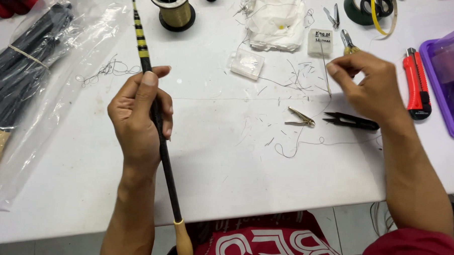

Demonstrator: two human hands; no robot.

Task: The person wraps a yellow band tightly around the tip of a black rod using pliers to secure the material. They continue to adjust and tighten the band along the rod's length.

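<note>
My left hand (140,115) grips a thin black rod (165,160) over a white table (223,178). The rod has a wooden butt near my lap and yellow and black bands at its far end. My right hand (369,85) hovers over the right part of the table, its fingertips pinched on a thin needle-like piece (327,81) that points down at the table. A loose thread (298,145) curls below it. Small black snips (351,121) and a brass clip (302,117) lie beside that hand.
A clear bag of black rods (19,74) lies at the left. A spool of gold thread (173,11), white cloth (276,20), small clear packets (246,63), pliers (348,42), tape rolls (371,4), a red utility knife (416,83) and a purple tray (449,82) sit around.
</note>
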